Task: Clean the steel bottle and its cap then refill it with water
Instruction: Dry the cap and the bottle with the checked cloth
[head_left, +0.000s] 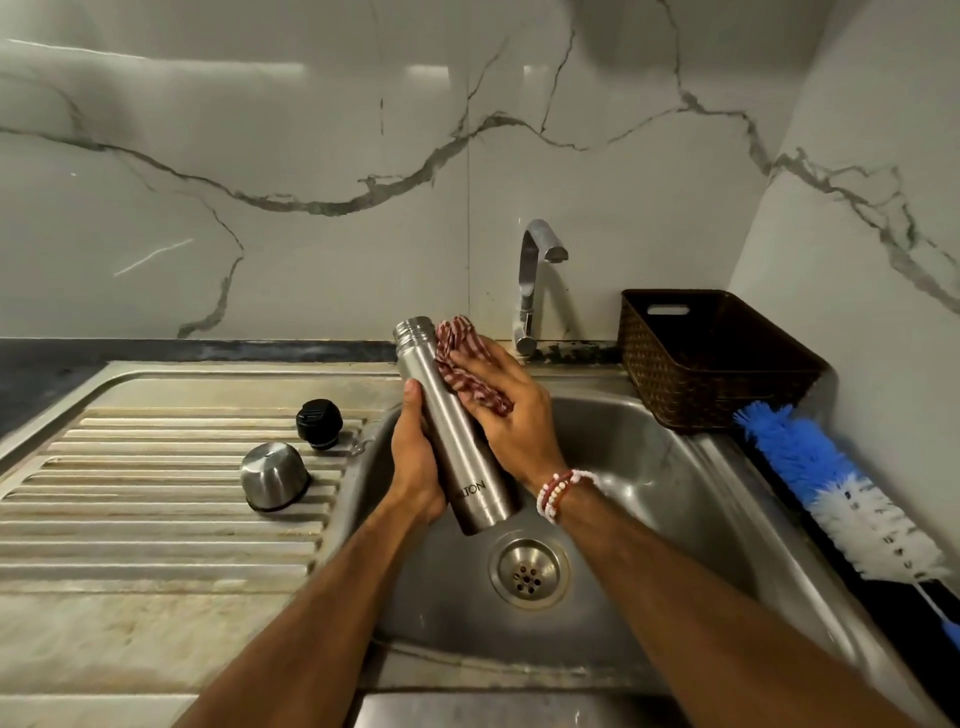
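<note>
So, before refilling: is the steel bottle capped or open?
Open: the silver steel bottle shows a bare threaded mouth; black stopper and steel cap sit on the drainboard.

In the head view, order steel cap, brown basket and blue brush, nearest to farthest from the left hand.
1. steel cap, on the drainboard, left
2. brown basket, back right corner
3. blue brush, far right
</note>
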